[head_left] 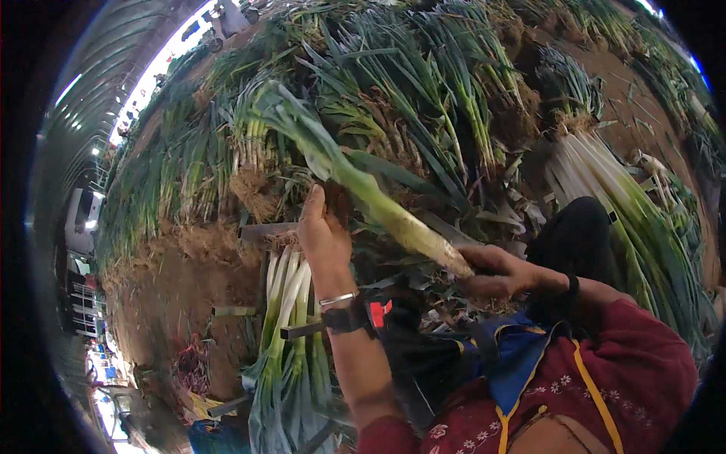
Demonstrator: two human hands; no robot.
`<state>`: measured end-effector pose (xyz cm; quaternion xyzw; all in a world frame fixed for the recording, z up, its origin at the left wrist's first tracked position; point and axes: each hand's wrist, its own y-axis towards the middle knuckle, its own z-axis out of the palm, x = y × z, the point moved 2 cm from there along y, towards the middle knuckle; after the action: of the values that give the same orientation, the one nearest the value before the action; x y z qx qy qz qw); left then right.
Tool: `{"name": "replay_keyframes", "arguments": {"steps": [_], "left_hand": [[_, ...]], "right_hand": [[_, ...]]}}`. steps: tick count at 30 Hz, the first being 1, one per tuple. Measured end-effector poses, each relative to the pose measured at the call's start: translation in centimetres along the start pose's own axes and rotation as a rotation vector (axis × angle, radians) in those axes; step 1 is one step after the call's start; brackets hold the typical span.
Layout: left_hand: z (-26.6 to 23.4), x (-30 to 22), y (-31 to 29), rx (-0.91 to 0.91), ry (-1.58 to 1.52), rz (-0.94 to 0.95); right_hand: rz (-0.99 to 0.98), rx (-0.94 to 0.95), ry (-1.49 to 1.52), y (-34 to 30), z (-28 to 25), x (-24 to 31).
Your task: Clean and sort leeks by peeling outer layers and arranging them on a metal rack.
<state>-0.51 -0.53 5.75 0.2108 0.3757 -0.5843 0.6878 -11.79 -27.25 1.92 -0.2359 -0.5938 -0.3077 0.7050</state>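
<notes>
A single leek [370,193] lies slantwise in front of me, its green leaves up to the left and its pale root end down to the right. My right hand [495,272] is closed around that pale end. Just below the leek's leafy half is my left hand [327,238], fingers pointing up and apart from the thumb; some fingers are in shadow. Below the left hand, several peeled leeks [291,303] rest between metal bars, white ends up and green leaves hanging toward me.
Bundles of rooty, unpeeled leeks [423,83] cover the ground ahead and left. A heap of cleaned leeks [620,204] lies at my right beside my dark-clad knee [575,238]. Leaf scraps [446,306] litter the ground between my legs. Reddish ties [193,367] lie at lower left.
</notes>
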Motion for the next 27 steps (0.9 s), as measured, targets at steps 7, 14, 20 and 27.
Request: {"name": "replay_keyframes", "arguments": {"steps": [7,14,20,27], "left_hand": [[-4.2,1.8,3.4,-0.095,0.081,-0.152],[-1.7,0.4,2.6,-0.091,-0.094,0.029],[-0.6,-1.5,1.2,-0.07,-0.071,0.172],[-0.9,-1.9,1.0,-0.038,-0.057,0.209]], "right_hand": [[-0.01,0.053,-0.734,0.8,0.2,-3.3],[0.335,-0.001,-0.137,7.8,1.3,-4.2],[0.223,-0.024,0.153,11.6,2.4,-4.1],[0.168,-0.075,0.143,12.4,2.2,-4.3]]}}
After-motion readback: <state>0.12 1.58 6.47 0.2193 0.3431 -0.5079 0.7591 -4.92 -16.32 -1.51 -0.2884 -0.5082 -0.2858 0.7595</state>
